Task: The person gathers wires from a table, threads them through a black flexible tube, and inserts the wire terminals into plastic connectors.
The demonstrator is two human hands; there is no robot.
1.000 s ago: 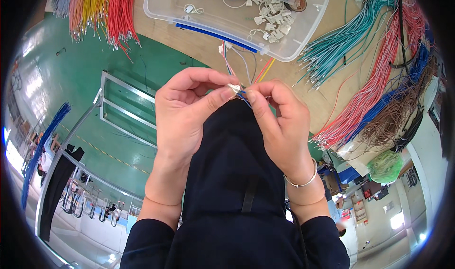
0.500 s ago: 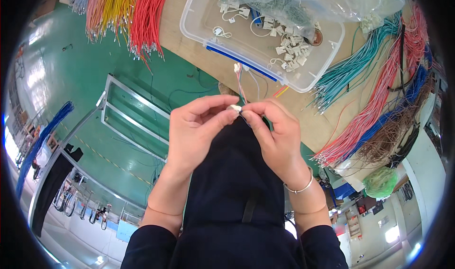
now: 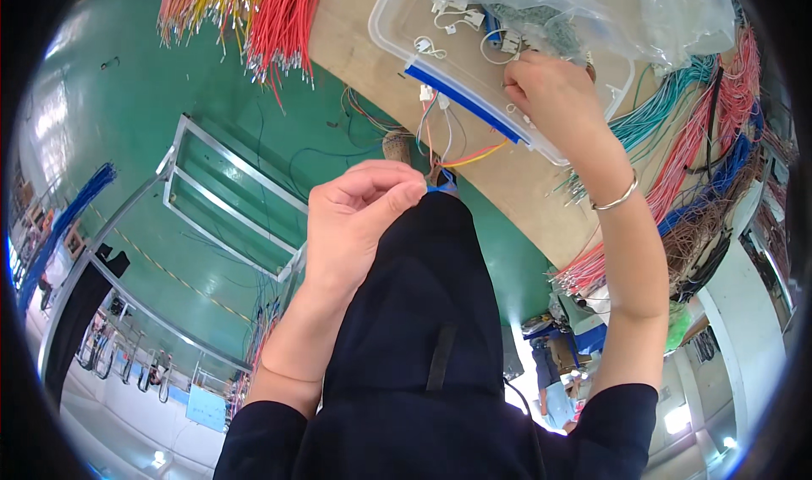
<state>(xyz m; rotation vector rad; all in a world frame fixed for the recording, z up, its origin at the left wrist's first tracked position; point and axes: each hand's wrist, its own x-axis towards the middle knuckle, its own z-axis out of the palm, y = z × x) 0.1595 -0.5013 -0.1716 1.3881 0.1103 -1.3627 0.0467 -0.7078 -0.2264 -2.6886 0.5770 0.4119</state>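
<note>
My left hand (image 3: 364,213) is closed in a pinch above my dark-clothed lap, with a blue wire (image 3: 436,189) at its fingertips. Just beyond it, thin red, white and yellow wires run over the table edge, some ending in white plastic connectors (image 3: 425,93). Reaching over the near wall of a clear plastic box (image 3: 389,23), my right hand (image 3: 558,99) has its fingers curled down inside. Its fingertips are partly hidden, and what they grip cannot be made out. White connectors with looped leads (image 3: 430,49) lie in the box beside it.
A clear plastic bag (image 3: 626,15) covers the box's far part. Bundles of red wires (image 3: 288,23) hang at the far left table edge; teal wires (image 3: 660,116) and pink wires (image 3: 677,171) lie right. A metal frame (image 3: 237,163) stands on the green floor at left.
My right hand has left the white connector that both hands held and moved far right into the box. My left hand stays near its place, now with blue wire showing at its fingertips.
</note>
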